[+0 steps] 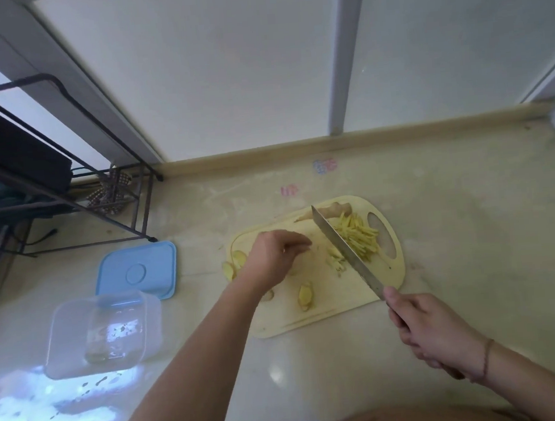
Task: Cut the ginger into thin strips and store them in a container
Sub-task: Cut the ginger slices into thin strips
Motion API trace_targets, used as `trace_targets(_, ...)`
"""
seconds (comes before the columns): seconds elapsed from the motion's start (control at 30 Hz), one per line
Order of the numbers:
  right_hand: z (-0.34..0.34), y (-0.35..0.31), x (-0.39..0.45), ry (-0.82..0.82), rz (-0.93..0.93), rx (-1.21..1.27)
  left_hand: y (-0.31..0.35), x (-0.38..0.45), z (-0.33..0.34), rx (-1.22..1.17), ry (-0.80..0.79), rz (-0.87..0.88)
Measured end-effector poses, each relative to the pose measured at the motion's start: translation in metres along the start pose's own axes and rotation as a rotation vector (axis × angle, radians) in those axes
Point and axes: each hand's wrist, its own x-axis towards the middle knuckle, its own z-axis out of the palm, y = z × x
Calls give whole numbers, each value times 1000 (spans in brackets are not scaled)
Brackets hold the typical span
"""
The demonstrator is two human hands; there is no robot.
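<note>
Pale stone countertop runs beneath a frosted window, with one cream cutting board lying on it in front of the person. Nearest the camera, the right hand wraps its fingers round the handle of a single knife, whose blade slants up and away across the board. Left of that, the left hand reaches over the board with its fingers bent downward toward the surface; whether they pinch anything I cannot tell.

Ginger lies all over the board. One stack of slices sits just below the left hand, toward the near edge. Two or three more slices lie at the board's left edge, beside the wrist. A small bunch of half-cut pieces rests against the blade's left side. On the blade's right side is one heap of thin yellow strips, next to the board's handle hole. One uncut ginger knob lies at the far edge, beyond the knife tip.

Well to the left of the board stands one clear plastic container, with its blue lid lying flat just behind it. Farther back in the left corner is a dark wire rack.
</note>
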Motion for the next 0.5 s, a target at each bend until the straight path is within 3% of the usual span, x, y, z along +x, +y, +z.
trace_targets(0.1,0,3,0,-15,2,4,0,-20,-2,46,-238,102)
trace_targets(0.2,3,5,2,-27,21,13,-5,-31,6,138,-339,155)
trace_targets(0.43,3,6,2,-42,20,20,-6,-45,11,186,-167,109)
trace_targets(0.5,3,5,0,-52,30,27,-7,-58,11,265,-181,79)
